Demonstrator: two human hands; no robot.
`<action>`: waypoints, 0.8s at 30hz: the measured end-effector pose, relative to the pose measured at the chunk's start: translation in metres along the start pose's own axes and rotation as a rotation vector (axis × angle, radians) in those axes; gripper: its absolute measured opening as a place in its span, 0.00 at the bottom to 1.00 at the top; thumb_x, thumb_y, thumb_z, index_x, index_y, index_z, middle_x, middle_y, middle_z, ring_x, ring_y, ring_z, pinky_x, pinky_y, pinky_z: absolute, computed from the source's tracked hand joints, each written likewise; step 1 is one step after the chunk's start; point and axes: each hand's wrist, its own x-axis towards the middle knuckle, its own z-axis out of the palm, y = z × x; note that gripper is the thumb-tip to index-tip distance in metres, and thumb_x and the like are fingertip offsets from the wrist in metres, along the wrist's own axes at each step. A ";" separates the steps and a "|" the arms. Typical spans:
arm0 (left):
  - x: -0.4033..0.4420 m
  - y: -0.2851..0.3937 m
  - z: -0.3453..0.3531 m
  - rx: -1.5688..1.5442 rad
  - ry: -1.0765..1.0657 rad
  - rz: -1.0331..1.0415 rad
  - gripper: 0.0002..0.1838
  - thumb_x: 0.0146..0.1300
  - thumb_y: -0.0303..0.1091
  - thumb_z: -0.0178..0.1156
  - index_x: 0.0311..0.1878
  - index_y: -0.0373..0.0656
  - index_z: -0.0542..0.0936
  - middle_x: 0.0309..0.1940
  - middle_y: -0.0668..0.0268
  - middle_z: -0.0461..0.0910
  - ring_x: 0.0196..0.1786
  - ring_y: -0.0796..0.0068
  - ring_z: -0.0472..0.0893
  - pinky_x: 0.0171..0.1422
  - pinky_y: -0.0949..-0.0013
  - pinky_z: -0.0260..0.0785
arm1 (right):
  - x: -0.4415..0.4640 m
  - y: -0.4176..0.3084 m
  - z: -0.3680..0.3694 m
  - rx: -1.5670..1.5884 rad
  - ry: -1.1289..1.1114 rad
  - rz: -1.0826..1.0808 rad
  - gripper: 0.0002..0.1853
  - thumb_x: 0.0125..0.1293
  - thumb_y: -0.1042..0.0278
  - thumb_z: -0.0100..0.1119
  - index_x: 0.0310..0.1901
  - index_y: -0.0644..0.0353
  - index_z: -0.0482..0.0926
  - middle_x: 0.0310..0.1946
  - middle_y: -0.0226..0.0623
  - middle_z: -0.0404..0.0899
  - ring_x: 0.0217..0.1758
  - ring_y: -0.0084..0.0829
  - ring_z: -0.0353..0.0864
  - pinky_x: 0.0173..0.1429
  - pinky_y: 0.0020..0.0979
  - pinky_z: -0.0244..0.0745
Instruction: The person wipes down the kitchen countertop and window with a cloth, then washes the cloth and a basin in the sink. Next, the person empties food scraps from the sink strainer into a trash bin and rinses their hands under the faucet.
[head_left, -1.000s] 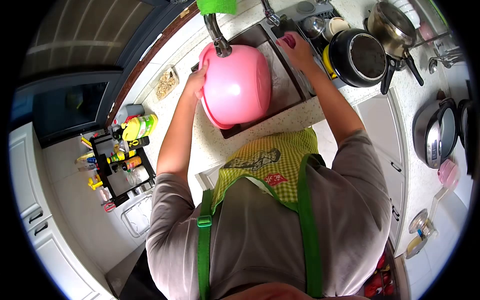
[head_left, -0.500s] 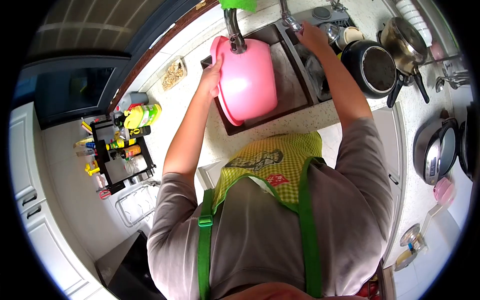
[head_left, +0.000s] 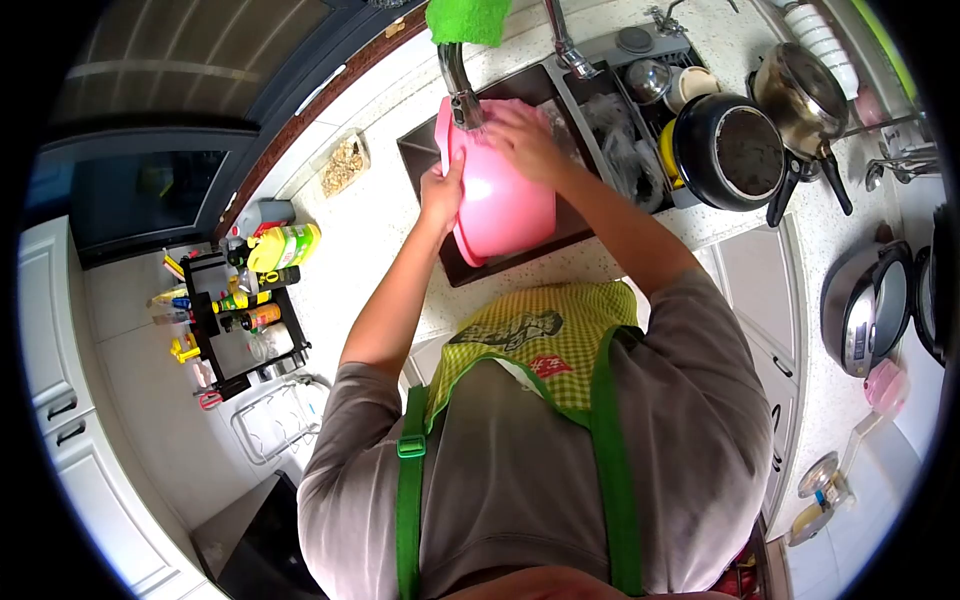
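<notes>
A pink plastic basin [head_left: 505, 205] is tilted on its side over the dark sink [head_left: 425, 155], its outer bottom turned up toward me. My left hand [head_left: 442, 195] is closed on the basin's rim at the left, thumb on the outer wall. Flat against the basin's outside, near its top, lies my right hand [head_left: 525, 145] with fingers stretched out. The metal faucet spout [head_left: 458, 80] ends right above the basin, close to my right fingertips. What looks like water wets the surface there. A green cloth [head_left: 470, 20] hangs over the faucet.
Right of the sink bowl, a second compartment holds plastic bags [head_left: 615, 140]. A black pot [head_left: 735, 150] and a steel pot [head_left: 800, 90] stand farther right. On the left are a container of small pieces [head_left: 345, 165] and a yellow bottle [head_left: 283, 247].
My right hand has left the faucet handle and moved left onto the basin's outer surface. The basin has shifted slightly down in view, with my left hand still gripping its rim.
</notes>
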 end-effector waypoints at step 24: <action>-0.043 0.002 -0.046 0.082 0.057 -0.022 0.09 0.63 0.31 0.64 0.42 0.35 0.82 0.35 0.61 0.84 0.32 0.78 0.81 0.38 0.74 0.75 | 0.052 0.059 0.062 0.645 -0.263 0.365 0.14 0.68 0.65 0.50 0.47 0.63 0.79 0.44 0.45 0.81 0.45 0.33 0.81 0.52 0.35 0.73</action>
